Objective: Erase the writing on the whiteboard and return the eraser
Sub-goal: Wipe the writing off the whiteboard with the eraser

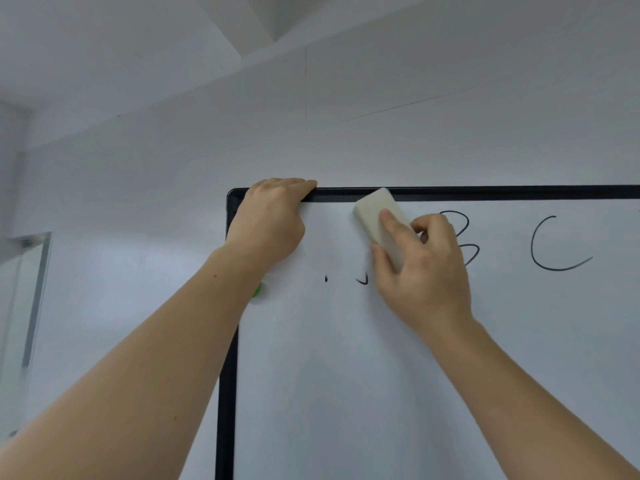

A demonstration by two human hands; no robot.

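Whiteboard (pixel 381 375): white surface in a black frame (pixel 485 193), hung upright on a pale wall (pixel 173 168); only the upper left part is seen.
Left hand (pixel 268 223): hooked over the top edge of the frame, just beside the upper left corner; fingers curled shut around the frame, thumb laid along the top edge.
Right hand (pixel 424 268): pressed toward the board near the top edge, fingers clamped on the eraser, index finger laid across its back, thumb on its lower side.
Eraser (pixel 375 218): pale cream block, held tilted, its upper end touching the top frame; set flat against the board between the left hand and the letter B.
Letter B (pixel 464 237): black marker, partly hidden behind the right hand.
Letter C (pixel 550 244): black marker, whole, seen toward the right edge of the view.
Marker remnants (pixel 362 280): a short tick and a small dot, below the eraser.
Green magnet (pixel 258 291): near the left edge of the board, mostly hidden behind the left wrist; kind cannot be told with certainty.
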